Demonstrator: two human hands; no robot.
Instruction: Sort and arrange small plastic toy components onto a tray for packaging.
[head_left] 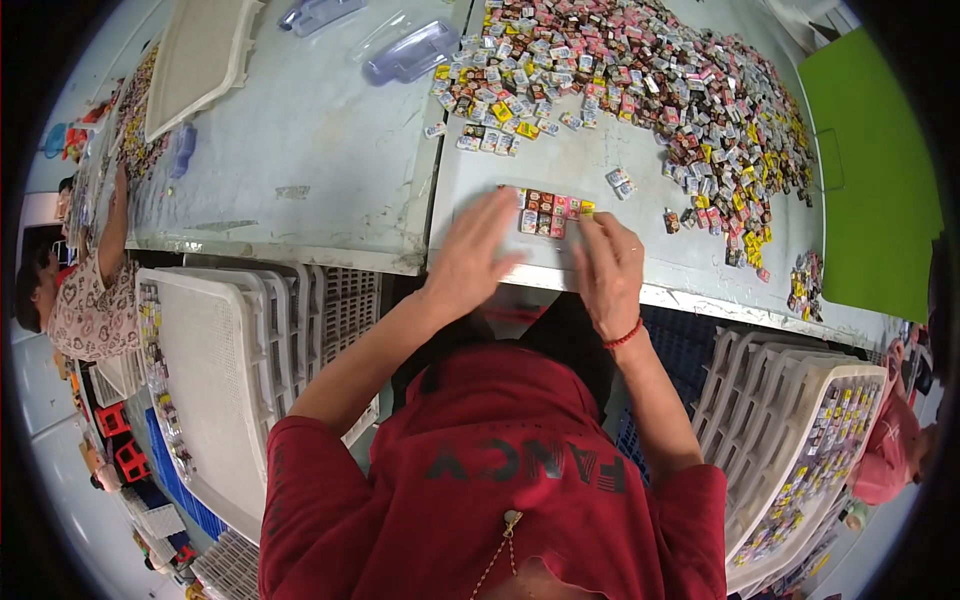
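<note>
A compact block of small, colourful box-shaped pieces (pixel 543 212) lies in rows near the table's front edge. They are brown, pink, white and yellow; I cannot make out their exact kind. My left hand (pixel 472 248) is at the block's left end, fingers stretched out and thumb apart, holding nothing that I can see. At the right end is my right hand (pixel 610 262), its fingers extended against the block beside a yellow piece (pixel 587 208). Two loose white-and-blue pieces (pixel 621 183) lie just beyond the right hand.
A large heap of similar pieces (pixel 640 75) covers the far right of the table. Clear blue plastic trays (pixel 412 52) lie far left of it. Stacked white trays (pixel 215 370) stand below the edge at left, and more (pixel 780 430) at right. A green panel (pixel 875 170) borders the right.
</note>
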